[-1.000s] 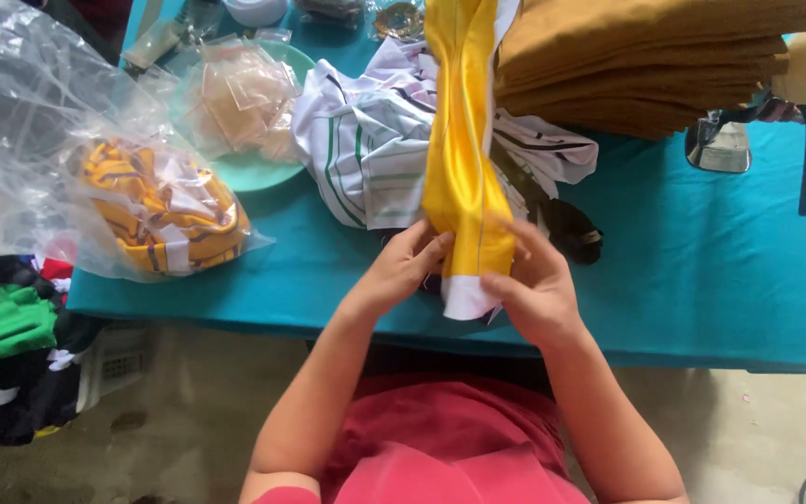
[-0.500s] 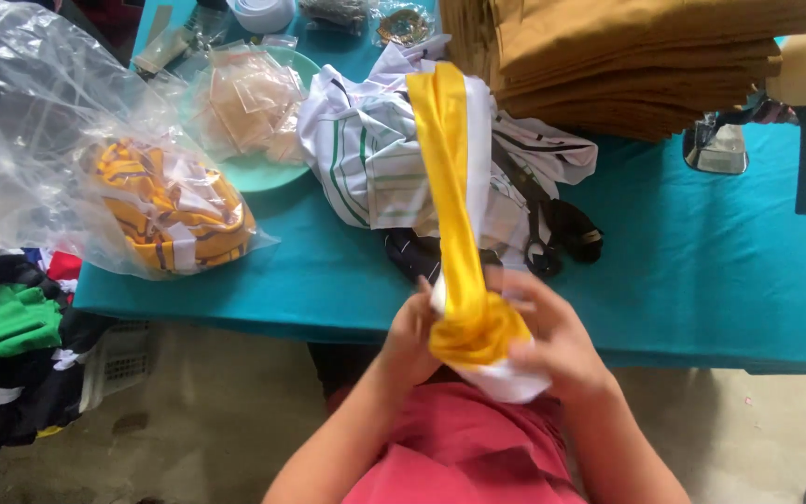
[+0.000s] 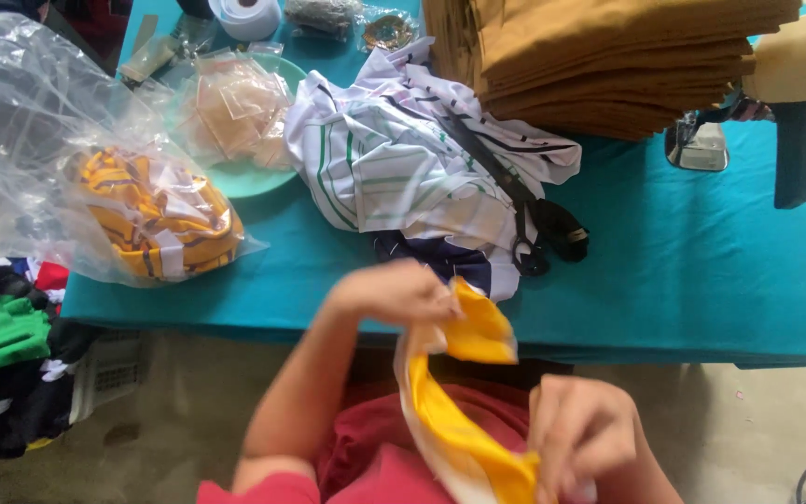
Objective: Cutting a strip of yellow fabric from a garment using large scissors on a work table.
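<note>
here, both hands are off the counter (image 3: 701, 280), low in the head view above the person's lap. left hand (image 3: 394, 291) clenched on the upper end of a yellow and white fabric strip (image 3: 454, 401), just in front of the counter's near edge. right hand (image 3: 582, 439) grasping the lower end of the same strip, fingers curled around it; motion blur hides the exact finger placement. strip runs slanted between the two hands, yellow face up, white edge along its left side.

on the teal counter: crumpled white garment with green stripes (image 3: 394, 159), black scissors (image 3: 506, 201) lying across it. stack of folded mustard-brown cloth (image 3: 608, 56) at the far right. clear plastic bag (image 3: 39, 140) at left, holding yellow striped pieces (image 3: 156, 219). pale green plate (image 3: 263, 173) between bag and garment, with a small clear packet (image 3: 226, 112) on it. heap of green and dark clothes (image 3: 2, 364) on the floor, lower left.
</note>
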